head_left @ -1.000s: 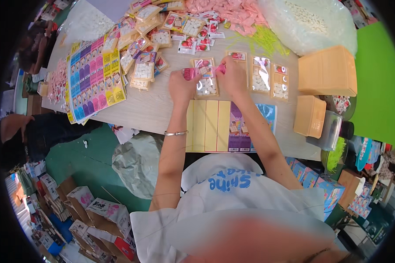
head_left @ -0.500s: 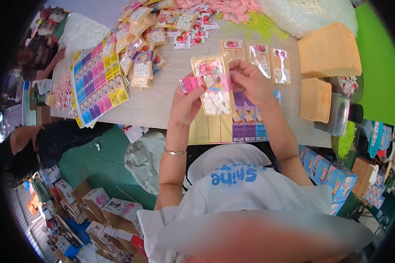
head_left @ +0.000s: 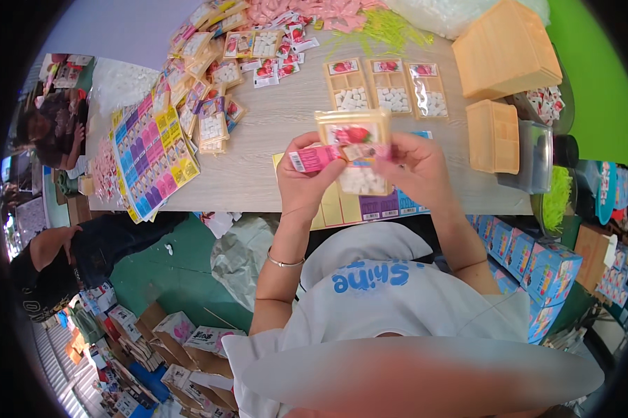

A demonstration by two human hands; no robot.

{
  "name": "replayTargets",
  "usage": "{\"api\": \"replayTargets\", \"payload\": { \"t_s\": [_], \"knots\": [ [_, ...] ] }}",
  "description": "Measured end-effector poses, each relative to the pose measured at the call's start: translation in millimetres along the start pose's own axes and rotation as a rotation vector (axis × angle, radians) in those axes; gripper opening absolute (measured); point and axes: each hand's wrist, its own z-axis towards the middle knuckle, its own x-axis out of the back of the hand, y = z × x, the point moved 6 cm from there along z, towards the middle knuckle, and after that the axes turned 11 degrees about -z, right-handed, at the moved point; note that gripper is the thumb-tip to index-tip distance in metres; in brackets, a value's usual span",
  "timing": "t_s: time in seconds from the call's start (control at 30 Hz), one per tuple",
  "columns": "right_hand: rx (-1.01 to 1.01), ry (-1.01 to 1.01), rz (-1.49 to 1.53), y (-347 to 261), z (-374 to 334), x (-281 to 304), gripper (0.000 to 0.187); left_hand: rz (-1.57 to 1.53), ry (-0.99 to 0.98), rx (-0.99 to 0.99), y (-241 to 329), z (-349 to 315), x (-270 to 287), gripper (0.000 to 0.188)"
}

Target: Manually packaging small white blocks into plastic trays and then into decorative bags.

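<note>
Two hands raised over a long wooden table [head_left: 272, 132], largest surface in view, running from upper left to right edge. At far right of it, a tall stack of tan trays [head_left: 503, 47], and just below, a smaller tan tray stack [head_left: 494, 136] beside a clear plastic bin [head_left: 537, 157]. On left end, a fan of bright printed sheets [head_left: 154, 157] in pink, yellow and blue, overhanging table edge. Beside those, a scatter of filled packets [head_left: 213, 122] reaching toward top. Near edge under the hands, flat yellow and purple label sheets [head_left: 370, 207]. Behind the hands, three compartment trays [head_left: 387, 87] side by side, each with white pieces inside and a red-pictured header. Beyond them, loose green sticks [head_left: 380, 31] and pink wrappers [head_left: 307, 10].

Held up between both hands, above the label sheets and clear of the table: a clear tray packet [head_left: 356, 157] with white pieces and a red-pictured card on top. Left hand [head_left: 307, 182] closed on packet's left side, thumb and fingers also pinching a small pink sachet [head_left: 312, 159] against it. Right hand [head_left: 415, 171] gripping packet's right edge, fingers curled behind.

Silver bracelet [head_left: 286, 262] on left wrist.
</note>
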Motion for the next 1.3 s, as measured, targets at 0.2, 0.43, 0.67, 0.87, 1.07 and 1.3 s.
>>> {"api": "replayTargets", "payload": {
  "t_s": [0.2, 0.43, 0.67, 0.87, 1.07, 1.3],
  "knots": [
    [0.092, 0.162, -0.027, -1.5, -12.8, 18.3, 0.021, 0.608, 0.072, -0.992, 56.0, -36.3, -2.5, 0.051],
    [0.551, -0.012, -0.359, -30.5, -23.3, 1.3, 0.028, 0.462, -0.212, -0.62, 43.9, -48.8, -32.6, 0.026],
    [0.769, -0.044, -0.579, -41.6, -33.8, 2.9, 0.02, 0.567, -0.563, -0.713, 48.5, -52.9, -43.1, 0.019],
    [0.848, -0.076, -0.645, -36.1, -28.4, -13.2, 0.014, 0.688, -0.551, -0.844, 36.5, -49.5, -27.7, 0.02],
    [0.486, -0.104, -0.52, -1.6, -10.3, -5.9, 0.015, 0.398, -0.431, -0.456, -3.2, -15.9, -20.6, 0.02],
    [0.028, 0.054, -0.042, 61.2, -3.8, 19.3, 0.058, 0.366, -0.438, 0.103, -39.1, 68.1, -9.5, 0.027]
  ]
}}
